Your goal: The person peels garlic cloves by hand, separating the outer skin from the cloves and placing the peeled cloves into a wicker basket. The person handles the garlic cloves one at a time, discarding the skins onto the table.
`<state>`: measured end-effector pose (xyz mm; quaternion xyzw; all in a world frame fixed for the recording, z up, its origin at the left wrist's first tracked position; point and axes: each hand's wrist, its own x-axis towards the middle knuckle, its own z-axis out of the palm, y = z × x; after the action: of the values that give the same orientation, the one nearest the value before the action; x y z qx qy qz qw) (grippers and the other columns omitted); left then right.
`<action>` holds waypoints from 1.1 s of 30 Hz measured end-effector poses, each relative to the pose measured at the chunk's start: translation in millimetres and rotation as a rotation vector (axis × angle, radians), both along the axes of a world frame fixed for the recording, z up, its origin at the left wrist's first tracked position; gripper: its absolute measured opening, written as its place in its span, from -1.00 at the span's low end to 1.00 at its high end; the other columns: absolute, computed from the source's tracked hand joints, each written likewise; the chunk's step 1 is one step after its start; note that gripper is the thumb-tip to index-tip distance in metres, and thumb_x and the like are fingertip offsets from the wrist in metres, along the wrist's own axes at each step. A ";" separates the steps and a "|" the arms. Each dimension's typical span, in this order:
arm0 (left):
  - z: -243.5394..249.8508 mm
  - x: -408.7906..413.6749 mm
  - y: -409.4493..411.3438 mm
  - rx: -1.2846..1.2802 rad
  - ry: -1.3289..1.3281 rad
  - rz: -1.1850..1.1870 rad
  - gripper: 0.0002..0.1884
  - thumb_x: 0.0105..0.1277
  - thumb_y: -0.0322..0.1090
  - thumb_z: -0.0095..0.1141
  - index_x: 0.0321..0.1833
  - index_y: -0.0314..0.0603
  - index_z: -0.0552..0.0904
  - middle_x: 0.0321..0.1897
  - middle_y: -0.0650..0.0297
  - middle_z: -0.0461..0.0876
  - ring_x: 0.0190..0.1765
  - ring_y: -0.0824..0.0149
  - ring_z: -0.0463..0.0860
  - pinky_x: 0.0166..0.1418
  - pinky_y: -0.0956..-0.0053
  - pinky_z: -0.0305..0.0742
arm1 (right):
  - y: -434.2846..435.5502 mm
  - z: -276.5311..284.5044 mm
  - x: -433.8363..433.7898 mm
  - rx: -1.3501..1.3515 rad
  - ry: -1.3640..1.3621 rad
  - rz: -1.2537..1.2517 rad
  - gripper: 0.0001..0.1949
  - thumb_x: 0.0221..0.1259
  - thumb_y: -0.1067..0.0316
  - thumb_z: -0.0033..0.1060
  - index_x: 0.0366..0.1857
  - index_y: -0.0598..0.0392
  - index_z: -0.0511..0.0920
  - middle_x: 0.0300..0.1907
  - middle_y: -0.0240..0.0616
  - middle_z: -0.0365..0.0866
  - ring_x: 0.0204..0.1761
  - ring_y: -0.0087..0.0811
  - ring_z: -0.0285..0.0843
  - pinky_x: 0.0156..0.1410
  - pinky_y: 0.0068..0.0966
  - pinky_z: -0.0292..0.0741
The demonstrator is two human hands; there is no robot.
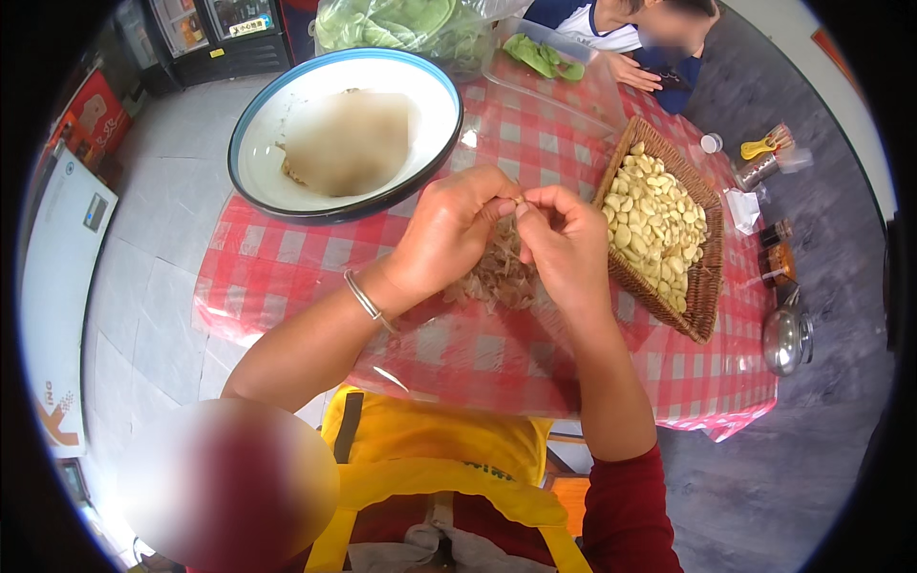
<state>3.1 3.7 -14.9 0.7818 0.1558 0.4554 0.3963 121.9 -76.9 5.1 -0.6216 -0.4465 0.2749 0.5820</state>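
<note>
Over the table, my left hand (451, 225) and my right hand (566, 240) meet fingertip to fingertip. Pinched between them is a small garlic clove (519, 201), mostly covered by the fingers. Beneath the hands lies a pile of papery garlic skins (501, 276). Just right of my right hand stands a brown wicker basket (706, 290) filled with peeled garlic cloves (652, 222). A large white enamel basin (423, 129) with a blue rim sits to the upper left of my left hand; its contents are blurred.
A red-and-white checked cloth under clear plastic covers the table (286, 251). At the far side are a plastic bag of green leaves (401, 29) and a clear tub (501, 64) with leaves. A person (602, 36) sits beyond. A metal kettle (784, 340) and condiment jars (777, 254) line the right edge.
</note>
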 end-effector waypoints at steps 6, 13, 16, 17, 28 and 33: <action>-2.9 1.3 -2.4 0.069 0.000 -0.005 -0.95 0.20 -0.60 0.09 -0.30 -0.37 0.58 -0.45 0.20 0.58 -0.43 0.42 0.53 -0.35 0.54 0.45 | 0.7 -4.7 -0.5 0.004 -0.047 -0.043 -0.89 0.01 0.45 0.20 -0.55 0.19 0.48 -0.71 -0.53 0.35 -0.60 -0.75 0.14 -0.53 -0.66 0.11; -1.8 0.5 -7.6 -0.072 0.031 -0.053 -0.96 0.25 -0.56 0.09 -0.28 -0.36 0.58 -0.47 0.27 0.56 -0.48 0.52 0.48 -0.39 0.61 0.42 | 1.9 -7.5 0.6 0.068 0.136 -0.004 -0.85 0.00 0.49 0.17 -0.62 0.18 0.42 -0.73 -0.49 0.34 -0.67 -0.75 0.21 -0.60 -0.68 0.15; -1.9 1.9 -9.4 -0.166 0.024 -0.117 -0.96 0.29 -0.54 0.06 -0.25 -0.36 0.56 -0.46 0.29 0.56 -0.48 0.56 0.47 -0.40 0.65 0.41 | 1.9 -8.7 3.2 0.102 0.250 0.033 -0.85 0.02 0.49 0.15 -0.63 0.16 0.41 -0.71 -0.45 0.37 -0.67 -0.72 0.27 -0.61 -0.68 0.23; -0.3 2.5 -11.0 -0.246 0.015 -0.145 -0.95 0.31 -0.54 0.05 -0.24 -0.36 0.55 -0.45 0.30 0.56 -0.48 0.57 0.47 -0.40 0.65 0.41 | 1.7 -8.6 4.3 0.114 0.273 0.045 -0.85 0.04 0.49 0.14 -0.63 0.16 0.41 -0.70 -0.43 0.38 -0.67 -0.71 0.29 -0.62 -0.68 0.26; -1.2 3.8 -2.2 -0.497 -0.086 -0.209 -0.93 0.36 -0.51 0.00 -0.17 -0.34 0.51 -0.45 0.32 0.56 -0.49 0.61 0.45 -0.41 0.70 0.39 | 3.5 1.5 1.7 0.010 0.311 0.067 -0.88 0.14 0.40 0.14 -0.41 0.23 0.52 -0.60 -0.40 0.47 -0.64 -0.65 0.37 -0.52 -0.66 0.36; 1.1 1.4 -2.1 -0.186 0.027 -0.052 -0.94 0.32 -0.54 0.02 -0.23 -0.35 0.56 -0.46 0.33 0.54 -0.48 0.59 0.44 -0.41 0.67 0.38 | 2.1 4.8 -0.2 -0.023 0.280 0.070 -0.87 0.14 0.41 0.13 -0.39 0.27 0.54 -0.60 -0.39 0.48 -0.62 -0.64 0.41 -0.50 -0.68 0.36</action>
<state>4.6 1.6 -13.9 0.7516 0.1823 0.4178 0.4768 121.6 -74.8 9.9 -0.5678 -0.3792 0.3842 0.6215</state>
